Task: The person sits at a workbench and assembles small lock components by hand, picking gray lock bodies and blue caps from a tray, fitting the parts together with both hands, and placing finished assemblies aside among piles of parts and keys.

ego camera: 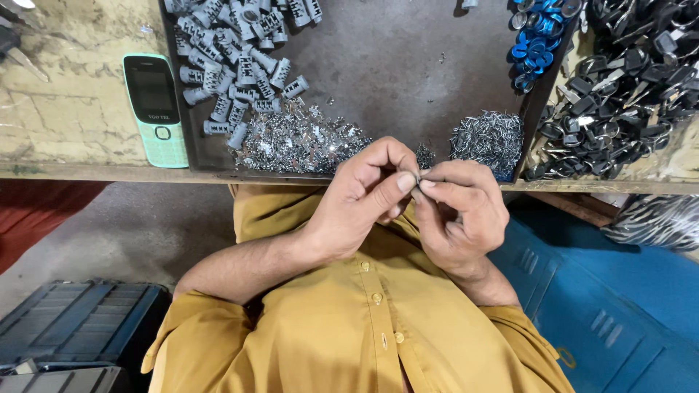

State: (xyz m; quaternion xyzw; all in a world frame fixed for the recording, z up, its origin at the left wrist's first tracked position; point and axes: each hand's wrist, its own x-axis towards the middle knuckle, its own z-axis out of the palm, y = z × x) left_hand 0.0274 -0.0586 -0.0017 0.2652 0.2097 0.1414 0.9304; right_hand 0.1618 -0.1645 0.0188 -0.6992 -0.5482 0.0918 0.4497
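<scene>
Head cam: left hand [368, 193] & right hand [459, 211] pinch small metal part [416, 177].

Green push-button phone [154, 109] lies on worn bench top [65, 109], left of dark metal tray [408, 58]. In tray: grey ribbed cylinders [233, 65], shiny small metal bits [302, 142], thin pins [486, 137], blue rings [536, 40]. Black-headed keys [626, 80] heaped right. Dark crate [76, 320] below left.

bench: worn wooden workbench [80, 138] | on it: dark flat metal tray [393, 65], mint-green push-button phone [155, 109], heap of black-headed keys [619, 87]
</scene>
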